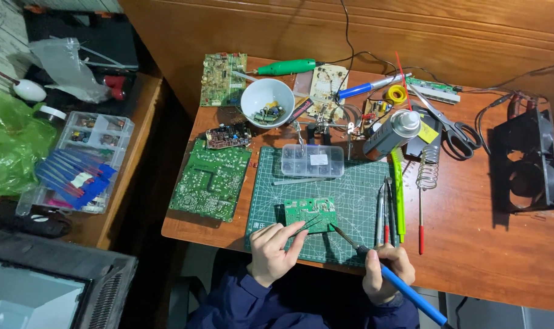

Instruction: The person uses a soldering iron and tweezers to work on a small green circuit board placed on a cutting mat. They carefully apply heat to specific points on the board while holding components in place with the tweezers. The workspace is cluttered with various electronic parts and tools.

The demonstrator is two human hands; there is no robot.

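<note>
Nearest, at six o'clock, the left hand (pixel 274 251) pinches what look like tweezers (pixel 308 224), their tips on the small green circuit board (pixel 310 213), while the right hand (pixel 385 274) is wrapped around a blue-handled soldering iron (pixel 405 291) whose tip meets the board's lower right corner. The board lies on the green cutting mat (pixel 344 189) at the worktop (pixel 490 256) centre. Farther, toward twelve o'clock, sit a clear compartment box (pixel 312 161) and a white bowl (pixel 267 102) of parts, with a larger green board (pixel 210 180) at ten o'clock.
</note>
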